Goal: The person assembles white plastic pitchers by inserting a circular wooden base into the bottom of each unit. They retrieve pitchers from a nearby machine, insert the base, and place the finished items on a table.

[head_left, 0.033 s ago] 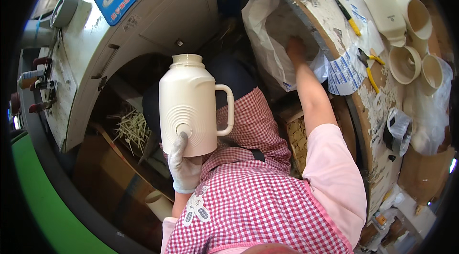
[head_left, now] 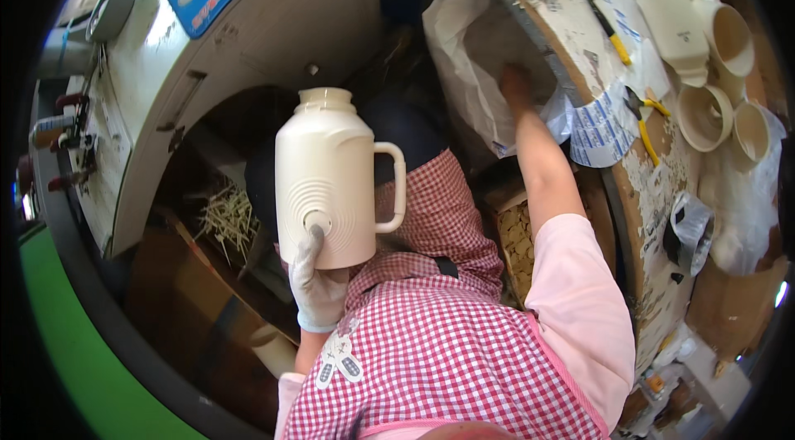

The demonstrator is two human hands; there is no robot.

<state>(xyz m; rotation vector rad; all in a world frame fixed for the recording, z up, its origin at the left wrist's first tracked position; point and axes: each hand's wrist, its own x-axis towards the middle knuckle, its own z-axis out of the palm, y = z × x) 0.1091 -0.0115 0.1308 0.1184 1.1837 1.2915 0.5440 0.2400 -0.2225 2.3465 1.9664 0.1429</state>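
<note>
My left hand, in a pale work glove, grips a cream plastic thermos jug low on its body. The thumb presses near a round hole amid raised rings on its side. The jug stands nearly upright over my lap, its open threaded neck upward and its handle on the right. My right hand reaches into a large white plastic bag beside the workbench. Shadow and the bag hide its fingers, and whatever they touch cannot be made out.
On the worn bench at right lie a yellow-handled cutter, yellow-handled pliers and several cream jug parts. A box of small beige pieces sits below. Thin pale sticks are heaped at left, under a machine table.
The view has shifted very slightly. Both hands and the thermos jug keep nearly the same places.
</note>
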